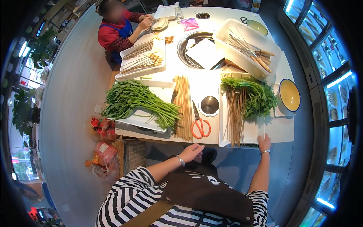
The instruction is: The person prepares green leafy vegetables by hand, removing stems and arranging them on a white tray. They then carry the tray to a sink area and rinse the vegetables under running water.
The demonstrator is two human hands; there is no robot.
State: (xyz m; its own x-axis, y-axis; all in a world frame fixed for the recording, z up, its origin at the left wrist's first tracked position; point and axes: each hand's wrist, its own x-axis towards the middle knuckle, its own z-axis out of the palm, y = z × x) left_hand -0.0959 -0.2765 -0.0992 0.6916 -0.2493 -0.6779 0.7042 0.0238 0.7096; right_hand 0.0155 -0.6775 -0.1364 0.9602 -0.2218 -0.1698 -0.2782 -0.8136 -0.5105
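Observation:
My right hand (264,142) grips the near right corner of a white tray (256,136). Wooden skewers (236,113) lie in that tray, their far ends in leafy greens (256,96). My left hand (192,152) is in front of the table edge with curled fingers, and I see nothing in it. Just beyond it lie scissors with orange handles (200,127), points away from me. Beside them are a bundle of bare skewers (182,110) and a metal cup (209,105) set in the table. Long-stemmed greens (139,99) hang over the rims of another white tray (136,123) on the left.
A co-worker (116,31) sits at the far left, handling something small by a plate (159,25). Filled skewers lie in a tray (141,71). A plastic bin (227,45) holds wooden-handled skewers. A yellow bowl (289,95) stands right; a wicker basket (133,156) and bags (105,156) are below left.

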